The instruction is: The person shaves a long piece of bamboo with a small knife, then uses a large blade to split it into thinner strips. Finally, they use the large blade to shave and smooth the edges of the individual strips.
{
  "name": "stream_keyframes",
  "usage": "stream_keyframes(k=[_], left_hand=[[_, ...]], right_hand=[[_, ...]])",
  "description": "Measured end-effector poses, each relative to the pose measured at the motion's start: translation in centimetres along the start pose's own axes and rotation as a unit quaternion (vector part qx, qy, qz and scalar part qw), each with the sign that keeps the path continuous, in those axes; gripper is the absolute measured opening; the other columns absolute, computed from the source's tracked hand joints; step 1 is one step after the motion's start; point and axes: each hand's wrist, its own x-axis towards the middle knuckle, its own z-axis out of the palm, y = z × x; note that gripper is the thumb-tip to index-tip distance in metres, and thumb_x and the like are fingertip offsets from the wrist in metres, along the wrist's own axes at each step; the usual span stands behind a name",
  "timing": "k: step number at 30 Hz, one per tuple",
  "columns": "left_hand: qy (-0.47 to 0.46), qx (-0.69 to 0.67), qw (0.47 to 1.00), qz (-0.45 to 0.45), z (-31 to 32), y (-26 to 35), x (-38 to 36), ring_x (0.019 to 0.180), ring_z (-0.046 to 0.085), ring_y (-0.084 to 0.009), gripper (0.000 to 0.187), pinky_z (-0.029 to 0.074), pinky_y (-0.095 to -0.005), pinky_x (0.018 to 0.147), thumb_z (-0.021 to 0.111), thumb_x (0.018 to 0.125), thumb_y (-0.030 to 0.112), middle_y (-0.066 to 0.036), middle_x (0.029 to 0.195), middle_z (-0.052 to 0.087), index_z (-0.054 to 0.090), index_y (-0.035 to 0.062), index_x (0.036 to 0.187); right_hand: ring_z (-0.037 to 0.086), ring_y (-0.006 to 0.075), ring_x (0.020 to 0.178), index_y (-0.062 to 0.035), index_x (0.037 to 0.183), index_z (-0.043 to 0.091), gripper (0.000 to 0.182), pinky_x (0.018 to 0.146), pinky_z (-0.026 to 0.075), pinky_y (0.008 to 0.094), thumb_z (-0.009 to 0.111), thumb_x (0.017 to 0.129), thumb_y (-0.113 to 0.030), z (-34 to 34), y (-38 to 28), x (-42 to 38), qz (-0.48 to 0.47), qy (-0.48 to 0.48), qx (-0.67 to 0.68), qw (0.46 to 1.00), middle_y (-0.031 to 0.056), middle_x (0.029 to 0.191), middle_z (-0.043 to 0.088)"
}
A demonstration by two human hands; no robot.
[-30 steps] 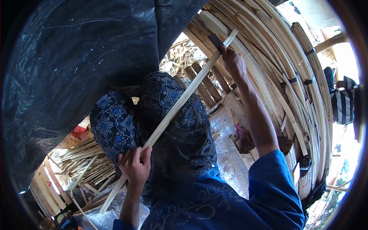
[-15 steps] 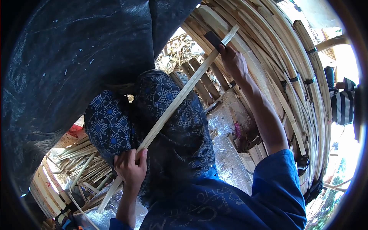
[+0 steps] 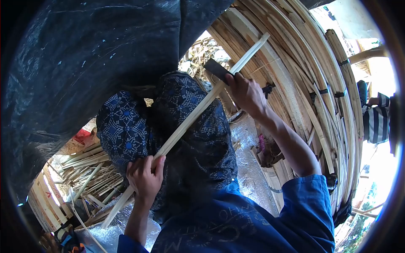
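Observation:
A long pale wooden strip (image 3: pixel 190 119) runs diagonally across my lap, over the blue patterned cloth on my legs (image 3: pixel 126 126). My left hand (image 3: pixel 146 175) is closed around the strip's lower part, with the thumb up against it. Higher up, my right hand (image 3: pixel 244 90) grips a flat dark blade (image 3: pixel 216 69), which lies across the strip below its upper end. The right fingers wrap the near end of the blade beside the strip; their undersides are hidden.
Stacked long wooden slats (image 3: pixel 295 80) curve along the right side. A dark tarp (image 3: pixel 93 63) hangs at upper left. Thin offcuts (image 3: pixel 90 168) lie heaped at lower left. Silvery sheeting (image 3: pixel 249 156) covers the ground. Someone's striped garment (image 3: pixel 376 124) shows at far right.
My right hand and the blade have moved down and left along the strip, towards my lap. My left hand still holds the lower part. The view has shifted slightly.

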Motion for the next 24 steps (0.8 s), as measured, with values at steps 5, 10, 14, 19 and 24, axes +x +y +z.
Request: stream_keyframes(k=[5,10,14,19,24], left_hand=[[-0.007,0.001,1.000,-0.006,-0.3,-0.2,-0.2,0.057,0.056,-0.0202,0.024,0.039,-0.0357,0.058,0.070,0.085,0.029,-0.002,0.061,0.056,0.060,0.0090,0.076],[-0.009,-0.063,0.998,-0.019,-5.3,-2.1,-2.2,0.082,0.060,-0.0247,0.028,0.048,-0.0367,0.070,0.072,0.082,0.023,-0.006,0.090,0.061,0.065,0.0073,0.105],[-0.137,-0.011,0.980,-0.141,-10.5,-5.1,-5.8,0.078,0.061,-0.0283,0.028,0.048,-0.0391,0.073,0.072,0.082,0.027,-0.010,0.086,0.062,0.064,0.0049,0.096],[-0.234,-0.080,0.931,-0.268,-10.8,-7.9,-8.5,0.051,0.055,-0.0261,0.034,0.044,-0.0376,0.060,0.070,0.085,0.036,-0.009,0.056,0.055,0.060,0.0051,0.073],[-0.176,-0.057,0.954,-0.238,-9.2,-8.3,-5.7,0.039,0.048,-0.0222,0.042,0.039,-0.0343,0.046,0.069,0.084,0.043,-0.007,0.047,0.050,0.059,0.0071,0.065]], right_hand=[[0.064,0.0432,0.084,-0.0049,0.093,0.062,0.058,0.073,0.051,0.0520,0.031,0.098,-0.053,-1.0,2.0,3.0,0.069,0.013,-0.059,0.996,0.0244,0.080,0.065],[0.060,0.0466,0.092,-0.0038,0.097,0.067,0.065,0.075,0.046,0.0548,0.031,0.096,-0.059,0.3,7.3,6.5,0.068,0.035,-0.022,0.997,0.0269,0.092,0.064],[0.059,0.0464,0.095,-0.0035,0.104,0.066,0.068,0.076,0.044,0.0530,0.032,0.095,-0.062,1.3,8.1,6.9,0.106,0.008,0.066,0.992,0.0269,0.095,0.064],[0.064,0.0347,0.067,-0.0007,0.097,0.065,0.065,0.053,0.047,0.0417,0.037,0.095,-0.059,2.8,10.6,7.2,0.006,0.065,0.094,0.993,0.0194,0.070,0.061],[0.054,0.0136,0.040,0.0018,0.082,0.061,0.068,0.039,0.042,0.0296,0.034,0.096,-0.059,1.1,6.3,3.0,0.117,-0.018,0.163,0.979,0.0066,0.048,0.051]])
